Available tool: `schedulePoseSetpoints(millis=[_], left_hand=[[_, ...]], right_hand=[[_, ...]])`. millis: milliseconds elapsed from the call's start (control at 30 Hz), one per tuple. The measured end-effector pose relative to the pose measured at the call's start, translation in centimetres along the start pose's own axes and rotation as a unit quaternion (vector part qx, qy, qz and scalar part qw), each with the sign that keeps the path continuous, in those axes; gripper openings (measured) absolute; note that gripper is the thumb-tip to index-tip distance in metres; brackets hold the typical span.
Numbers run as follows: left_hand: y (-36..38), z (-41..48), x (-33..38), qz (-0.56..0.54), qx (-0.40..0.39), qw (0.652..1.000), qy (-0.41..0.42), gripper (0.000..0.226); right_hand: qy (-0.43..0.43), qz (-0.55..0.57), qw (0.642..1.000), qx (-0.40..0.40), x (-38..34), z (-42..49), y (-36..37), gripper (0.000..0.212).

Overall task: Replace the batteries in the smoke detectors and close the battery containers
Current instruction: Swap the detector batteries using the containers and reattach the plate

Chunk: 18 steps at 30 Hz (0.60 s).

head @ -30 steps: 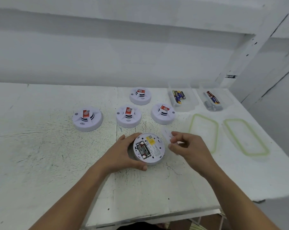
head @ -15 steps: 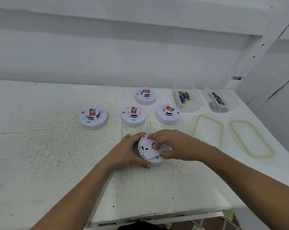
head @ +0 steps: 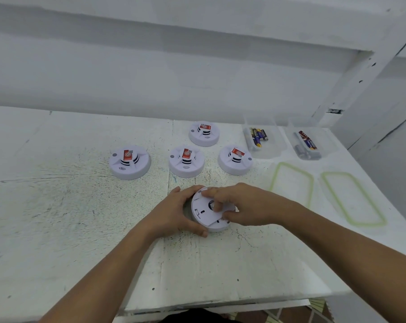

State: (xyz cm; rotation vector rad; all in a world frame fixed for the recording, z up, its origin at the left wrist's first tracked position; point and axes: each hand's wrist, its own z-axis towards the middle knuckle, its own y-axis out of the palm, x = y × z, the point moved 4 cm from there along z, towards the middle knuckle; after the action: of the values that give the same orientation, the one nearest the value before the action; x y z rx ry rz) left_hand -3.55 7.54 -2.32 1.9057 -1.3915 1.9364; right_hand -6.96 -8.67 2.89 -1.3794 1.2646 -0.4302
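White-painted and badly scuffed, the wooden worktable (head: 80,217) stands against a plain white wall. One round white plastic smoke detector (head: 217,227) lies face down near the front edge. The left hand (head: 174,213) grasps its rim, fingers and thumb curled round the left side. The right hand (head: 244,206) clasps the flat white back cover (head: 203,206) on top of the unit, fingertips on its upper face and thumb at the near edge. The cover appears slightly askew and is judged not yet locked.

Four matching detectors (head: 186,161) stand face up behind, well apart from the hands. Whether their batteries are renewed cannot be told. Two clear plastic tubs (head: 270,152) at the rear right hold loose batteries (head: 256,137), and their green-rimmed lids (head: 293,183) lie just in front.

Assessment: this unit is at the closing step, and the other four are unconfirmed.
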Motion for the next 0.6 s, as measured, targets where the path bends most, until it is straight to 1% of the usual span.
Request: schedulePoseSetpoints(millis=[267,367,533,600], left_hand=[[0.1,0.0,0.2,0.0,0.011,1.0,-0.006,0.089],[0.1,-0.1,0.3,0.005,0.011,1.0,-0.006,0.091],[0.3,-0.1,0.8,0.015,0.011,1.0,0.007,0.091],[0.3,-0.2,1.0,0.013,0.009,1.0,0.015,0.09]], right_hand=[[0.006,0.004,1.0,0.024,0.1,0.1,0.6,0.037],[0.01,0.004,0.999,0.041,0.0,0.1,1.1,0.038],[0.006,0.023,0.998,0.06,-0.3,-0.2,1.7,0.033],[0.006,0.03,0.998,0.063,-0.3,-0.2,1.9,0.037]])
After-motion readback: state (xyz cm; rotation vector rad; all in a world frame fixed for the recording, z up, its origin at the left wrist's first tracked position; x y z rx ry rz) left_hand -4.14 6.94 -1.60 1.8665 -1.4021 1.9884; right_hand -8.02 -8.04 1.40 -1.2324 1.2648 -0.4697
